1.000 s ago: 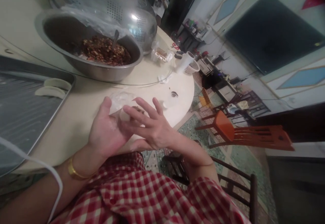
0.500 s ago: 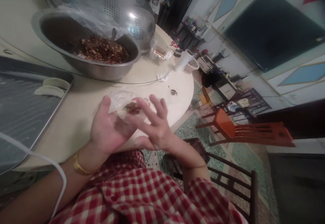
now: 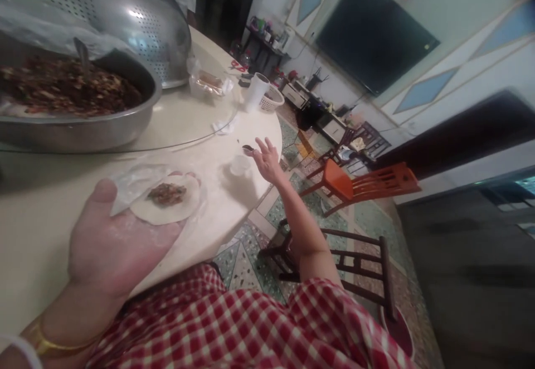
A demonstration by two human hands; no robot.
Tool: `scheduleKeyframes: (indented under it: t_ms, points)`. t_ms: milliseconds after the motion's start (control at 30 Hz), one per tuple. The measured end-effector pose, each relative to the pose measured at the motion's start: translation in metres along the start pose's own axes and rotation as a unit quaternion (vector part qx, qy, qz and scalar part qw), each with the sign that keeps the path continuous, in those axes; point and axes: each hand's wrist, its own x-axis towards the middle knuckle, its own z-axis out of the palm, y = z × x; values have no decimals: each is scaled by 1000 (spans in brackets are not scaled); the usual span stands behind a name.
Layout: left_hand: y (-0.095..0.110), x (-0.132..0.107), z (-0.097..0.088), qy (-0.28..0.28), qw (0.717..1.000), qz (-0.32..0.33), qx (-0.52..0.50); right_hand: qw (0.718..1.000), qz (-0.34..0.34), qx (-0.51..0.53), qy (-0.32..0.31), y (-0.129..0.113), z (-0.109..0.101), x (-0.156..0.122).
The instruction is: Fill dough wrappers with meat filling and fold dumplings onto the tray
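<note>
Palm up in the lower left, my left hand [image 3: 112, 246] holds a round dumpling wrapper [image 3: 140, 210] across its outstretched fingers. A small mound of chopped filling [image 3: 167, 194] sits in the middle of the wrapper. Clear plastic [image 3: 131, 182] lies behind and partly beneath that hand. My right hand [image 3: 266, 163] is stretched out over the table's right edge, fingers spread, holding nothing that I can see. Just left of it stands a small whitish cup [image 3: 239, 166]; I cannot tell whether the fingers touch it.
A steel bowl [image 3: 79, 134] of filling with a spoon [image 3: 82, 54] stands at the left, before a perforated steel cover [image 3: 163, 40]. Farther back are a white roll [image 3: 256, 91], a white basket [image 3: 272, 99] and red-handled scissors [image 3: 238, 66]. Chairs [image 3: 340, 180] stand right of the table.
My right hand has left the wrapper and moved away to the right, near the small cup. My left hand still carries the wrapper and filling. The view has swung right.
</note>
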Motion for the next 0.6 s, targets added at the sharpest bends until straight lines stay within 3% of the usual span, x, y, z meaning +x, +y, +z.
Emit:
scheduleKeyframes:
  t_ms: [167,267,333,433,533,600]
  points:
    - [-5,-6,14,27,999,39,5,997,-45,-28,-53,-10,12,8]
    - [-8,-6,14,22,998,53,6,997,-56,-34,-43,-6,15,7]
    - [-8,-3,10,4,999,53,4,998,-55,-22,22,-1,13,2]
    - [-9,-1,4,-26,998,51,4,982,-75,14,172,-4,7,-20]
    - [-9,-1,2,-32,999,41,-2,945,-195,43,259,-27,3,-56]
    - [-10,-2,2,-36,999,31,-14,898,-317,64,298,-54,4,-81]
